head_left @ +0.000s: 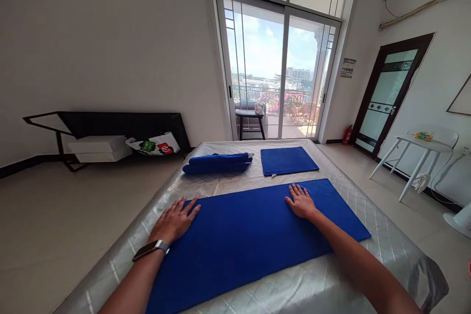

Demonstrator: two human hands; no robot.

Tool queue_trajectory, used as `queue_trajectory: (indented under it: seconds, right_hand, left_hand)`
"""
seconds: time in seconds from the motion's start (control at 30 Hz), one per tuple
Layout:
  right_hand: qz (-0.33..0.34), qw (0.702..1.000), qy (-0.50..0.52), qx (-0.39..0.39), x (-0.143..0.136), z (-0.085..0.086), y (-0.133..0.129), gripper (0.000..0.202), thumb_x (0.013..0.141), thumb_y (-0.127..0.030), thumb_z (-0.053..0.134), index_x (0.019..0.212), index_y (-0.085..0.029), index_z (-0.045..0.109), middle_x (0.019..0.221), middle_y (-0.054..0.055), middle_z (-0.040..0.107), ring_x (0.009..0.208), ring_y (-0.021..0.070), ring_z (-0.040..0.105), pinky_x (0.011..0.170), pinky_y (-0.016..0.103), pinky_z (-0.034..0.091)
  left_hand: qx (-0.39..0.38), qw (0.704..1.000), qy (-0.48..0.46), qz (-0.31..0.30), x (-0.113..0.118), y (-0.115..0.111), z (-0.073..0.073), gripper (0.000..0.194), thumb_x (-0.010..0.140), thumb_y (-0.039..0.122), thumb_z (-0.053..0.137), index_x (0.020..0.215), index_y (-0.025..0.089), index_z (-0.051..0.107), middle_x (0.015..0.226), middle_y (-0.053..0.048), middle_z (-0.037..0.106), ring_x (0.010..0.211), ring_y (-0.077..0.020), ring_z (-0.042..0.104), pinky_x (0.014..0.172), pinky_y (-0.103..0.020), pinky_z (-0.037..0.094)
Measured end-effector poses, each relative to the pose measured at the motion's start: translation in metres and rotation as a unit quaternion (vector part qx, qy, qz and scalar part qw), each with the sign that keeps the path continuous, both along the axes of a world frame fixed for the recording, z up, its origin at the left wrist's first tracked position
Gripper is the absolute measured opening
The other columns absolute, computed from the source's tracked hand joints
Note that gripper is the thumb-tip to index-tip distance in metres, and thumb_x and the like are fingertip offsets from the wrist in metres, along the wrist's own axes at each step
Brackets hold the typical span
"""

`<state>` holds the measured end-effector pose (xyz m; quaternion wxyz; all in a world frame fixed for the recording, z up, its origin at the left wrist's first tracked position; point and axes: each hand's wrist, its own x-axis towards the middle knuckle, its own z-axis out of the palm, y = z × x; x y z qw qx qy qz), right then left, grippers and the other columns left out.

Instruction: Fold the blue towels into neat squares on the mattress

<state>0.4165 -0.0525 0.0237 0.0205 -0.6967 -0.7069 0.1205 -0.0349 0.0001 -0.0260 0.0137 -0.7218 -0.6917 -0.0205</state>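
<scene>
A long blue cloth [243, 235] lies spread flat across the silver quilted cover [390, 250] in front of me. My left hand [174, 218], with a watch [150, 250] on its wrist, rests at the cloth's left edge, fingers spread. Toward the far right part of the same cloth, my right hand [300, 201] presses flat with its fingers apart. Neither hand grips anything. Beyond the cloth, a folded blue cloth [217, 163] lies in a thick stack on the left, and a smaller flat blue cloth [289, 160] is on the right.
Past the covered surface stand sliding glass doors [253, 59] with a dark stool [250, 115] by them. On the left, a black rack [121, 120] holds white boxes [97, 148] and a bag [154, 144]. A white chair [427, 144] stands at the right near a door [392, 93].
</scene>
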Motion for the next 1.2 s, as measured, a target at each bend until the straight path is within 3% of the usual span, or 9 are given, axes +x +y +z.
queue_trajectory:
  seconds: [0.2,0.3,0.4,0.57,0.7,0.9,1.07,1.2]
  right_hand:
    - [-0.137,0.99,-0.045,0.0,0.112,0.003,0.007,0.07,0.104,-0.052,0.016,0.164,-0.015,0.016,0.171,0.007,0.015,0.158,0.0189,0.009,0.127,0.042,0.007]
    - [-0.162,0.986,-0.045,0.003,0.134,0.001,0.009,0.069,0.105,-0.049,0.016,0.164,-0.014,0.016,0.171,0.007,0.017,0.157,0.0183,0.011,0.127,0.041,0.009]
    - [-0.164,0.985,-0.049,0.013,0.135,0.0,0.008,0.067,0.105,-0.047,0.018,0.164,-0.014,0.019,0.17,0.008,0.02,0.157,0.0194,0.013,0.127,0.042,0.01]
    - [-0.171,0.977,-0.091,0.089,0.124,0.003,0.0,0.061,0.104,-0.033,0.024,0.159,-0.007,0.033,0.165,0.014,0.032,0.156,0.0235,0.021,0.127,0.045,0.01]
    - [-0.117,0.974,-0.101,0.166,0.105,0.006,-0.014,0.057,0.102,-0.025,0.026,0.154,-0.007,0.044,0.163,0.015,0.038,0.155,0.0248,0.024,0.126,0.045,0.013]
    - [0.013,0.995,-0.009,0.095,0.038,0.009,-0.058,0.062,0.106,-0.043,0.026,0.16,-0.014,0.033,0.166,0.011,0.032,0.156,0.0232,0.021,0.125,0.046,0.02]
    - [0.097,0.992,0.049,0.069,-0.034,0.002,-0.087,0.073,0.104,-0.057,0.021,0.163,-0.013,0.021,0.168,0.011,0.021,0.157,0.0229,0.014,0.127,0.045,0.013]
    - [0.116,0.99,0.063,0.045,-0.059,-0.007,-0.094,0.078,0.103,-0.062,0.022,0.163,-0.012,0.018,0.169,0.01,0.015,0.158,0.0222,0.01,0.128,0.045,0.007]
  left_hand:
    - [0.019,0.999,0.025,-0.014,-0.008,0.004,-0.009,0.061,0.1,0.041,0.028,0.158,0.023,0.037,0.164,-0.014,0.036,0.152,-0.031,0.033,0.12,-0.049,0.029]
    - [0.014,0.999,0.029,-0.011,-0.011,0.007,-0.011,0.062,0.1,0.042,0.028,0.158,0.023,0.036,0.163,-0.014,0.04,0.151,-0.0313,0.035,0.118,-0.051,0.031]
    - [0.009,1.0,0.022,-0.008,-0.012,0.009,-0.011,0.063,0.099,0.043,0.029,0.159,0.023,0.035,0.163,-0.015,0.039,0.151,-0.0325,0.034,0.119,-0.052,0.03]
    - [-0.003,1.0,0.024,-0.014,-0.012,0.012,-0.012,0.063,0.1,0.043,0.03,0.159,0.022,0.034,0.165,-0.015,0.036,0.152,-0.0324,0.031,0.12,-0.051,0.027]
    - [-0.005,0.999,0.052,-0.007,-0.008,0.009,-0.01,0.062,0.101,0.041,0.026,0.16,0.022,0.03,0.166,-0.016,0.031,0.153,-0.031,0.031,0.122,-0.049,0.024]
    - [0.015,1.0,0.023,0.01,0.0,0.007,-0.006,0.062,0.101,0.044,0.026,0.159,0.023,0.033,0.165,-0.014,0.035,0.151,-0.0306,0.034,0.121,-0.049,0.026]
    - [0.024,1.0,0.009,-0.003,-0.001,0.009,-0.008,0.062,0.097,0.043,0.03,0.155,0.025,0.043,0.163,-0.011,0.041,0.15,-0.0316,0.036,0.12,-0.05,0.028]
    - [0.026,1.0,-0.013,-0.001,0.001,0.007,-0.003,0.062,0.096,0.043,0.031,0.154,0.024,0.046,0.161,-0.011,0.043,0.149,-0.0326,0.037,0.119,-0.051,0.03]
